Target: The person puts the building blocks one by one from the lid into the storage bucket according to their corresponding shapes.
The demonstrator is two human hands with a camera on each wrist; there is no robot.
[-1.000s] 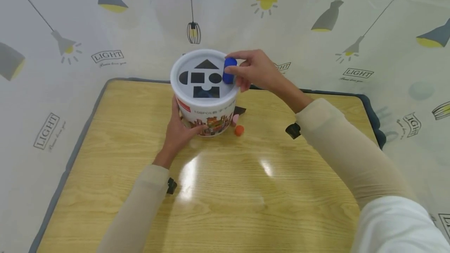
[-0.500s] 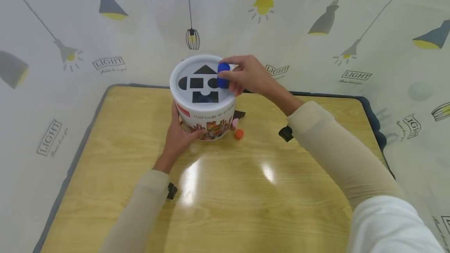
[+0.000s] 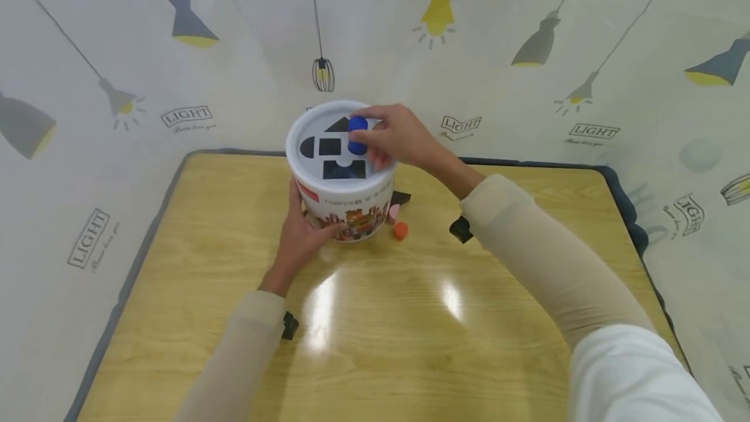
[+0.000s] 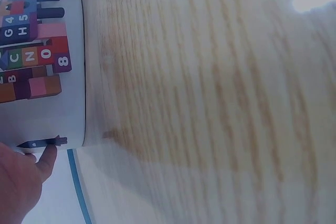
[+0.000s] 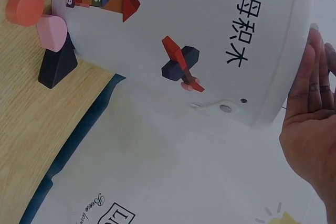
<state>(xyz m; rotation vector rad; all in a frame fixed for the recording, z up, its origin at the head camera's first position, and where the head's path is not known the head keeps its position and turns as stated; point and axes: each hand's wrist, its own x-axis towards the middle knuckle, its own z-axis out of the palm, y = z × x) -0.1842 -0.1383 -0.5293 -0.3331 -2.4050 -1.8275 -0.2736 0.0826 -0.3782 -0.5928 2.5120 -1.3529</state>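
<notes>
A white bucket (image 3: pixel 375 189) printed with letter blocks stands on the table, its lid (image 3: pixel 306 165) cut with shaped holes. My left hand (image 3: pixel 297 236) holds the bucket's left side, thumb across the front near the bottom. Between the thumb and index finger of my right hand (image 3: pixel 401 135), a blue cylinder block (image 3: pixel 358 137) is pinched upright over the right part of the lid. It covers the spot of the round hole in the head view. The triangle, square, half-circle and bridge-shaped holes still show. In the right wrist view the right hand (image 5: pixel 312 95) overlaps the lid's edge; the cylinder is hidden there.
Beside the bucket's lower right lie an orange round block (image 5: pixel 24 9), a pink block (image 5: pixel 52 33) and a dark triangular block (image 5: pixel 58 65). The wooden table (image 3: pixel 375 344) meets a lamp-printed wall covering (image 3: pixel 246 51) just behind the bucket.
My right hand has carried the blue cylinder block left, from the lid's right rim to over the round hole. The left hand keeps its hold on the bucket. The head view has shifted slightly.
</notes>
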